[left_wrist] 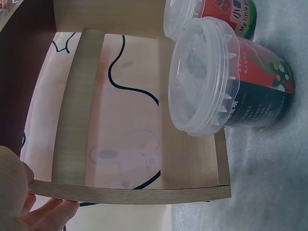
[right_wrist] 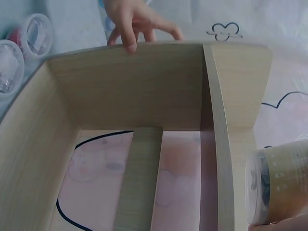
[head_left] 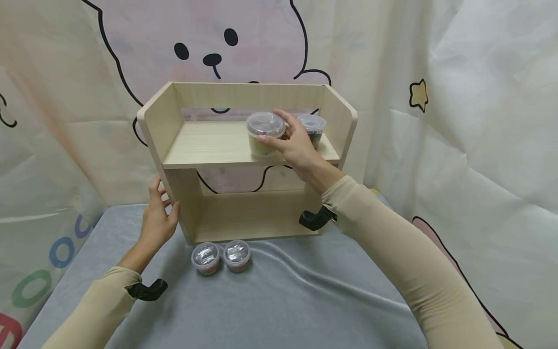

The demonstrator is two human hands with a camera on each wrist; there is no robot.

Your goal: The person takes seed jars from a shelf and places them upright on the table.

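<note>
A small two-tier wooden shelf stands on the cloth-covered table. In the head view, my right hand grips a clear-lidded plastic tub at the upper tier, thumb in front and fingers round its far side. To its right, a similar tub with dark contents sits on the same tier, partly hidden by that hand. My left hand holds the shelf's left side panel; in the right wrist view its thumb hooks over the panel's front edge, with the other fingers outside.
Before the shelf's lower tier, two lidded tubs, a left one and a right one, stand side by side on the grey cloth. Their red and green labels show in the left wrist view. A printed curtain hangs behind and beside the table.
</note>
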